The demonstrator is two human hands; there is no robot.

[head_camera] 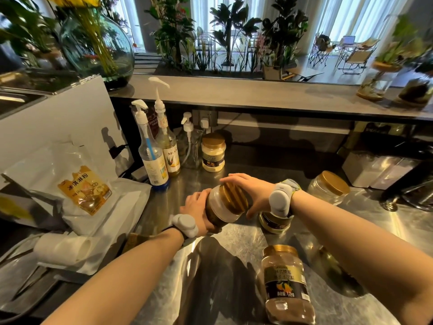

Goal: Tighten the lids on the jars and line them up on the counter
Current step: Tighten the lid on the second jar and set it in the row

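I hold a clear jar with dark contents (219, 208) tilted above the steel counter (243, 240). My left hand (196, 207) grips its body from the left. My right hand (250, 193) is wrapped over its gold lid (235, 198). A jar of pale powder with a gold lid (213, 152) stands upright at the back. An empty-looking clear jar with a gold lid (329, 187) sits at the right. A brown-powder jar with a gold lid (287, 282) is near me. Another jar (274, 222) is partly hidden under my right wrist.
Pump bottles (153, 156) and a syrup bottle (168, 146) stand at the back left. A white bag with a yellow label (84, 191) and a paper roll (63, 249) lie on the left. Clear containers (379, 170) sit at the right under a raised ledge (257, 92).
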